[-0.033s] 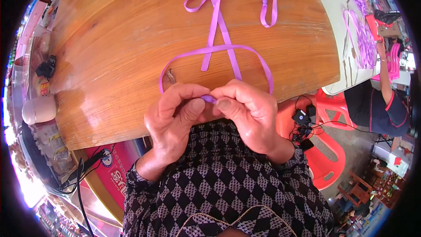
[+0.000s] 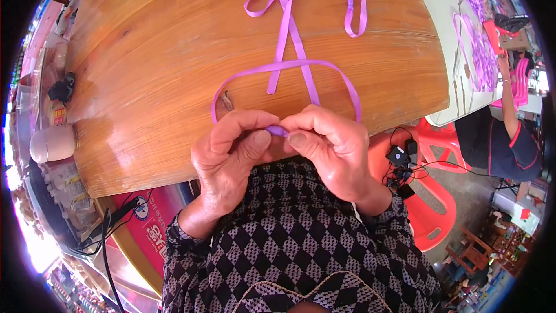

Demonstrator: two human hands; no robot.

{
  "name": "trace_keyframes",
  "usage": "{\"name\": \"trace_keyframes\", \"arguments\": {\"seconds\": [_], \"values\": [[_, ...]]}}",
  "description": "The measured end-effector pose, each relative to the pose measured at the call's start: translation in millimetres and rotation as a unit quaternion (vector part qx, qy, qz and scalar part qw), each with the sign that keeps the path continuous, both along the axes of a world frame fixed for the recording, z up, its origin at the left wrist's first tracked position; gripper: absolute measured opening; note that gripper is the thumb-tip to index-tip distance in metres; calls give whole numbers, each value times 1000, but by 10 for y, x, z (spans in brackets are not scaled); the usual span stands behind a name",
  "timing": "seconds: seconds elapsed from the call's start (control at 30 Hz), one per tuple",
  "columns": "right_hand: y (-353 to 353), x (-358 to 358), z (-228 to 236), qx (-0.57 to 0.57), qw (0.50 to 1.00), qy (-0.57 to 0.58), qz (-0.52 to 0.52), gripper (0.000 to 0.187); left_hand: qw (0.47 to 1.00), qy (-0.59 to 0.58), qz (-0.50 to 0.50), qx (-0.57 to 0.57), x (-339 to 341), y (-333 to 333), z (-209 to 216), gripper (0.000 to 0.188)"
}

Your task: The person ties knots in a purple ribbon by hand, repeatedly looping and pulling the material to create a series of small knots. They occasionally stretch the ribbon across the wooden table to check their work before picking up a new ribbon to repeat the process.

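My left hand [image 2: 231, 153] and my right hand [image 2: 333, 153] meet over the table's near edge, fingers closed in a pinch. Between their fingertips is a small darker purple piece [image 2: 275, 131] joined to a purple strap. The strap's loop [image 2: 278, 66] arches away from both hands across the wooden table [image 2: 162, 69]. Beyond it lie more purple straps [image 2: 292, 29], some looped and bunched at the far edge, with two ends reaching back toward my hands. One looped strap carries a small violet clip [image 2: 350, 7]. My fingers hide part of the held piece.
A white table [image 2: 431, 90] on the right bears a heap of purple straps [image 2: 483, 58]. Red plastic stools [image 2: 428, 214] stand below it, with black cables and a small device [image 2: 398, 155]. Another person [image 2: 504, 145] reaches in there. Bags and a pinkish rounded object [image 2: 53, 144] line the left.
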State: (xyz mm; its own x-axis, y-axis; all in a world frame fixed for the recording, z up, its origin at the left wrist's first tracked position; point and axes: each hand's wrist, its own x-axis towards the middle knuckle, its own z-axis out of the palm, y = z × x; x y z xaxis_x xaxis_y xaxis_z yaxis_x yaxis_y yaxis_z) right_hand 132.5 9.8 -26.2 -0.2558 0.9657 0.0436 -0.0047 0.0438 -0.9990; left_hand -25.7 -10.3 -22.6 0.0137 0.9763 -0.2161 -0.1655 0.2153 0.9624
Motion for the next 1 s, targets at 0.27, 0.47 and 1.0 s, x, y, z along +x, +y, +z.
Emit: {"name": "trace_keyframes", "arguments": {"seconds": [0.27, 0.47, 1.0], "values": [[526, 793, 367, -106, 988, -46, -105, 11, 969, 190, 1, 161, -102, 135, 86, 48], [1659, 2953, 861, 62, 934, -89, -340, 32, 953, 266, -42, 141, -205, 281, 214, 26], [1334, 2047, 253, 241, 877, -371, -187, 18, 678, 456, -277, 506, 240, 926, -20, 20]]}}
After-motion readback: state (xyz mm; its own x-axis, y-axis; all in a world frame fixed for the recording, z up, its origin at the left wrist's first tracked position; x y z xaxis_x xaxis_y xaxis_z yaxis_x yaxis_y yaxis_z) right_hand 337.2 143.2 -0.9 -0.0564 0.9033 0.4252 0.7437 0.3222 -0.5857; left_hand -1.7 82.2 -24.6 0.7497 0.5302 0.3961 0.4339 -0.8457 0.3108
